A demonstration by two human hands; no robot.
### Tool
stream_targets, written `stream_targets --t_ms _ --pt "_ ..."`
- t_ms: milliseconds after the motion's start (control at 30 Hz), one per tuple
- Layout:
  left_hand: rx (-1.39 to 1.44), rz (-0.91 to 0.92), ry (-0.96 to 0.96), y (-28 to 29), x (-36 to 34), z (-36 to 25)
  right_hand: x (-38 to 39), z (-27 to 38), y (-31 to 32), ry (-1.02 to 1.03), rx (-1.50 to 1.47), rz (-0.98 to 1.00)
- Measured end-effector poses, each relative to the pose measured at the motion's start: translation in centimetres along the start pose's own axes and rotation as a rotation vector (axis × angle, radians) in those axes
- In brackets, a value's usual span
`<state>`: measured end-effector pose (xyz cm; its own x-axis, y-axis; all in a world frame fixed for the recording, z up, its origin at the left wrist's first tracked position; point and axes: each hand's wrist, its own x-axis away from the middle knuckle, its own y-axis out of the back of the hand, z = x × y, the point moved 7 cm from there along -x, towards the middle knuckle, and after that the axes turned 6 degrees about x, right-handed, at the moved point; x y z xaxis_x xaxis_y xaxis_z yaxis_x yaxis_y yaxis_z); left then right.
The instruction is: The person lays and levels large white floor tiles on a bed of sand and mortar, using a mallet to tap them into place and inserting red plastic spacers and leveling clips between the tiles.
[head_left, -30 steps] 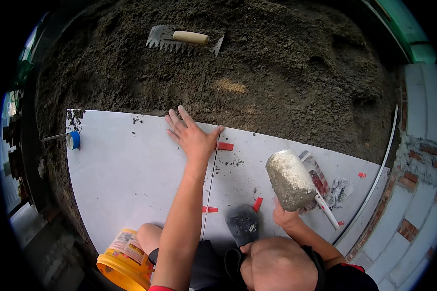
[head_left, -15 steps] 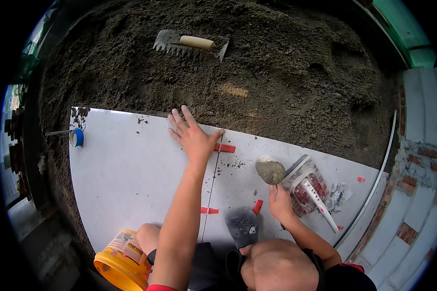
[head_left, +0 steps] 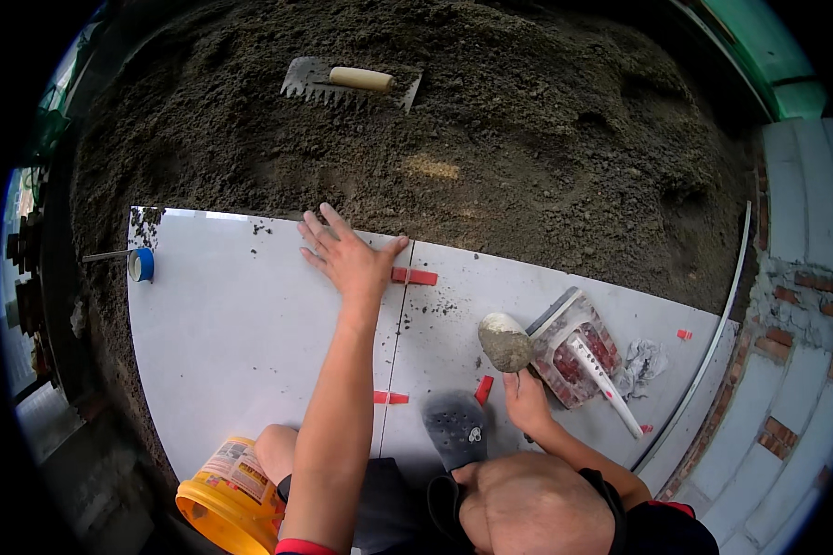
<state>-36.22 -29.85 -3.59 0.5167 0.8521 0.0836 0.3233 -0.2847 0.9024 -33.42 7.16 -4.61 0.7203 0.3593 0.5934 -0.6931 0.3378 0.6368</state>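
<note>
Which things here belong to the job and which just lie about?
Seemingly for the job:
flat white tile under left hand
grey and white rounded mallet in right hand
red plastic wedges
notched grey metal trowel

Probably lying about:
crumpled whitish wad
blue round item
yellow plastic bucket

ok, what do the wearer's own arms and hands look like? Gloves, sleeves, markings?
No gloves on the left hand or right hand; both forearms are bare. No watch or band shows on the left wrist. At the left, a red sleeve edge shows; the right sleeve is dark with red trim.
</note>
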Motion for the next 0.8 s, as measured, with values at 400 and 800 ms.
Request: stream_targets --t_ms 400,800 --pt "-0.017 0.075 -0.063 -1.5 1.8 -1.8 -0.1 0.8 1.0 0.078 -0.005 -0.087" --pt "-0.004 0.099 -0.035 -1.2 1.4 -0.8 1.2 2.9 3.1 0.172 0.003 -0.288"
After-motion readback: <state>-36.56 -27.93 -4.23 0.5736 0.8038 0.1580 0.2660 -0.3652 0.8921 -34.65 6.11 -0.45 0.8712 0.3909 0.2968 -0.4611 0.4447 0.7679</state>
